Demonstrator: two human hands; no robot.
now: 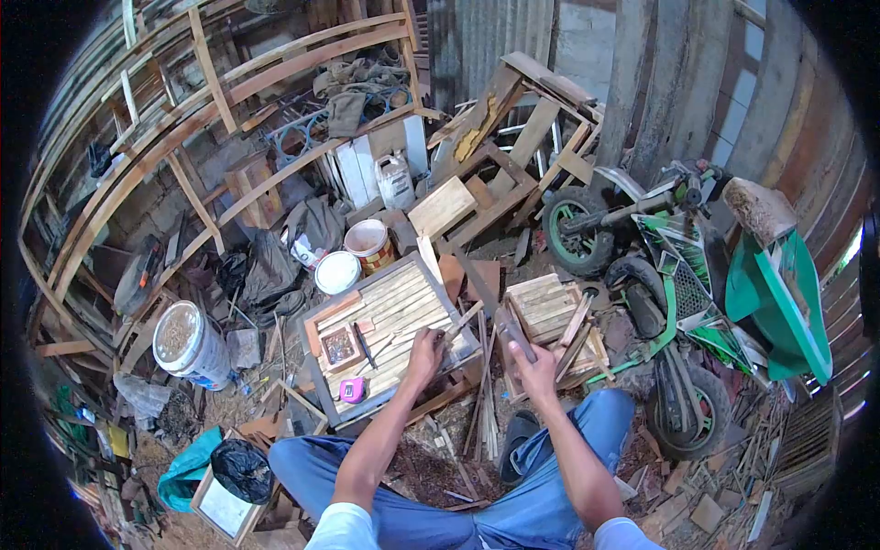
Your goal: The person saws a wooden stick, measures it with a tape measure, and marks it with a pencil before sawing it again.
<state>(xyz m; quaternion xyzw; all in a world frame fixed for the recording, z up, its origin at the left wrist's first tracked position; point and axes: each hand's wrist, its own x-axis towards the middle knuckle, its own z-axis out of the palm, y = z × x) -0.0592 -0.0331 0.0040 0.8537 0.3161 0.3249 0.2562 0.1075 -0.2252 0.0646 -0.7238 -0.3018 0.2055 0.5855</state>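
Note:
I sit over a framed panel of pale wood slats [385,316] lying on the ground. My left hand [426,353] rests at the panel's right edge, fingers pinched on a small thin piece that is too small to name. My right hand [536,368] hovers just right of the panel, closed around a dark long-handled tool [511,330] that points up and away. On the panel lie a small tray of nails [339,346], a dark pencil-like stick [365,346] and a pink tape measure [352,390].
A second slatted panel [545,307] with loose sticks lies to the right. A green motorbike [697,284] stands further right. A white bucket [188,344], paint cans [369,243], a jerry can [394,179] and curved timber frames [183,137] crowd the left and back. Scrap wood litters the ground.

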